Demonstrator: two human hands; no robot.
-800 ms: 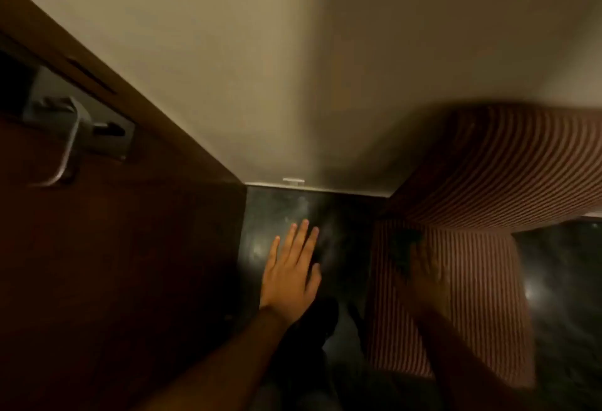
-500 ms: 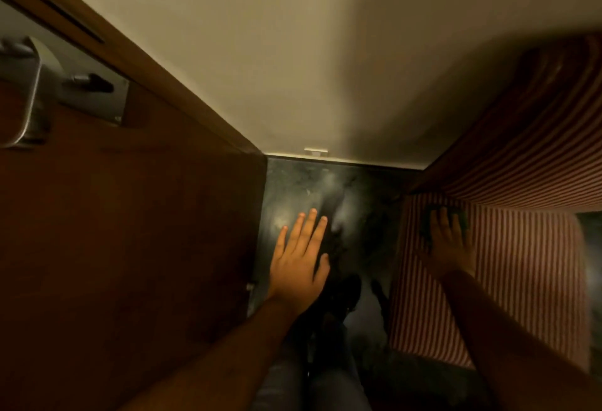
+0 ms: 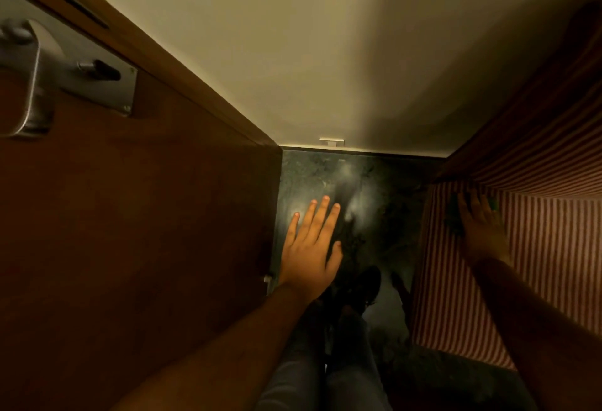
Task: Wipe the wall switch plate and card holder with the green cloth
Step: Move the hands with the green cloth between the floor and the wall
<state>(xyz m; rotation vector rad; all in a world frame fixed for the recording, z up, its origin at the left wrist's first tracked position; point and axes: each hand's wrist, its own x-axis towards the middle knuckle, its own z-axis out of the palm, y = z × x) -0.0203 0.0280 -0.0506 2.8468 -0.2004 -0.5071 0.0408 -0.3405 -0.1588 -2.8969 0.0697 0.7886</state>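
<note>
Both hands barely shift: my left hand [image 3: 311, 247] hangs spread wide, my right hand [image 3: 482, 231] presses the green cloth [image 3: 454, 220] on the striped surface [image 3: 553, 247], with no switch plate in view.

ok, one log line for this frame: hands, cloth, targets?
left hand: open, empty, over floor | right hand: flat on green cloth, striped surface | switch plate, card holder: not in view
</note>
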